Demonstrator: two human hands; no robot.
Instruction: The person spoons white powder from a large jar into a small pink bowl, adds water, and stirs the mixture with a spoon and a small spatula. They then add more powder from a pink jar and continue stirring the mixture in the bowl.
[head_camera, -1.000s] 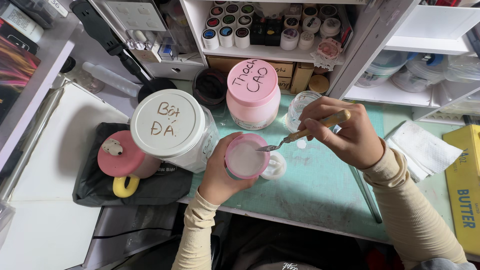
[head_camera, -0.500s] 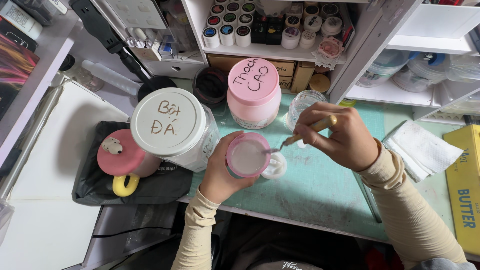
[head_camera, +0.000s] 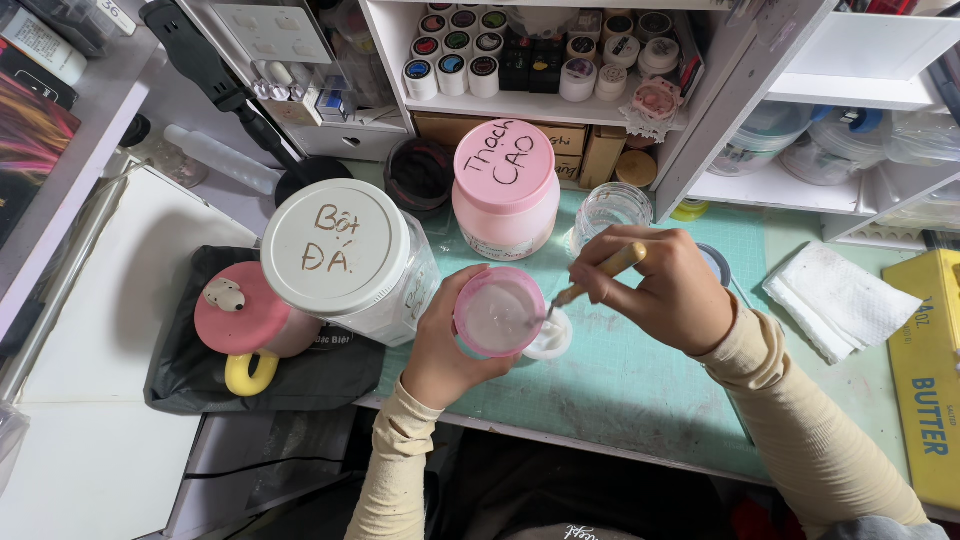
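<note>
Since the earlier frames the right hand (head_camera: 665, 290) has drawn in toward the cup and tipped its wooden-handled tool (head_camera: 595, 275) lower, so the tip now sits inside the pink cup (head_camera: 498, 312) rather than above its rim. The left hand (head_camera: 440, 345) holds that cup over the near edge of the desk (head_camera: 640, 390), fingers wrapped tight around its wall; the right fingers are pinched together on the tool's handle. The cup holds a pale, whitish mass that looks part-stirred, so the mixing seems under way and not finished. A small white dish (head_camera: 553, 340) lies just beside the cup, under the tool. Left of the cup stands a large white-lidded jar (head_camera: 340, 260), and beyond it a pink-lidded jar (head_camera: 505, 190), both closed. A pink mug with a yellow handle (head_camera: 243, 325) rests on a black pouch (head_camera: 180, 370) near the desk's left edge. Toward the right edge lie a folded white tissue (head_camera: 840, 300) and a yellow box (head_camera: 930, 380). An empty glass jar (head_camera: 612, 208) stands near the back edge. Behind, white shelves (head_camera: 500, 105) carry rows of small paint pots (head_camera: 455, 50).
</note>
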